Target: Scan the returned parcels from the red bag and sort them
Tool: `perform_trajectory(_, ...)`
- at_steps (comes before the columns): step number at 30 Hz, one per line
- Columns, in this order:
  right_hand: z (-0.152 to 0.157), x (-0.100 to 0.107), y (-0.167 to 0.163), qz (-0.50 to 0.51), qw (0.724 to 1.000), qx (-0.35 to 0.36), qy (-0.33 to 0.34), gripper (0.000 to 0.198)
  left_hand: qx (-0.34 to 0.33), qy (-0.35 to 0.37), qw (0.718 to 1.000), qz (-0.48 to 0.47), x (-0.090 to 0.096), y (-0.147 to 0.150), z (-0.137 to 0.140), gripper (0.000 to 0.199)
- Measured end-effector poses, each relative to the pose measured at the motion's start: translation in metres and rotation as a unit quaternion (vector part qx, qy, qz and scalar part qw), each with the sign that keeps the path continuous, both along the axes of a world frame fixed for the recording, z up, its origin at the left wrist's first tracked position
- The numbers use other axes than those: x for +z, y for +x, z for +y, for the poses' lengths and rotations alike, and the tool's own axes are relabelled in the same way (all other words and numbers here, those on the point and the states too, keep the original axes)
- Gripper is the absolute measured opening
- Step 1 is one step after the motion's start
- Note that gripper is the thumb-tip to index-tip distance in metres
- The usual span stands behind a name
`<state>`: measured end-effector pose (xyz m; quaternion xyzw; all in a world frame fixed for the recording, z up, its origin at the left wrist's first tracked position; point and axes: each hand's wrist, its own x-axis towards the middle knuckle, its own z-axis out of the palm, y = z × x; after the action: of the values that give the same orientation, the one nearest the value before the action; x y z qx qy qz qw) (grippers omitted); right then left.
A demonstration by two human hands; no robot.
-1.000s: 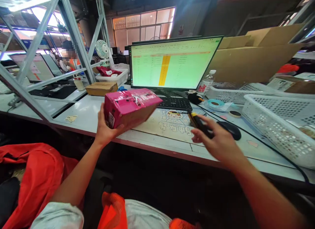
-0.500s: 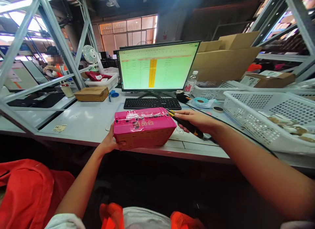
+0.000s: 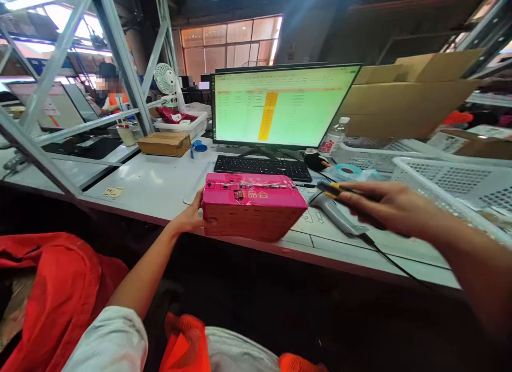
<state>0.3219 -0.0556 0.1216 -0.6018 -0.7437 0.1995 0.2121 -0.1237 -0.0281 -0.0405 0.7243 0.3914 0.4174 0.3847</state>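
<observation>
So the pink box (image 3: 253,206) is the thing to look at here, sitting at the front edge of the white table (image 3: 152,182), taped over the top with some print on its lid. The left hand (image 3: 191,218) is clamped on the box's left end, fingers wrapped around the side. The right hand (image 3: 386,205) is off to the right of the box, not touching it, closed around a black and yellow utility knife (image 3: 335,189) whose tip points toward the box's top right corner. It's a bit motion-blurred, so I can't tell how close the blade gets. Just right of the box, lying on the table under that hand, is a grey barcode scanner (image 3: 338,218) with its cable trailing off. Behind the box is a black keyboard (image 3: 262,167), and behind that the monitor (image 3: 282,105) showing a green spreadsheet. A brown carton (image 3: 164,144) sits far behind-left of the box, and white plastic baskets (image 3: 440,174) are way off to its right. Another person (image 3: 109,89) is seated far back on the left.
</observation>
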Motion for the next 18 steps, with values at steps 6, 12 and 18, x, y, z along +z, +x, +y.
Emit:
perform_trajectory(6,0.038,0.066,-0.147,-0.297,0.904,0.190,0.240,0.034,-0.058,-0.066,0.996,0.007,0.010,-0.004,0.008,0.107)
perform_trajectory(12,0.044,0.065,-0.245,-0.404,0.838,0.287,0.229,0.024,-0.051,-0.073,0.996,0.000,0.015,-0.004,0.007,0.110)
perform_trajectory(18,0.048,0.057,-0.150,-0.396,0.861,0.273,0.163,0.026,-0.076,-0.072,0.994,0.004,0.014,-0.006,0.015,0.109)
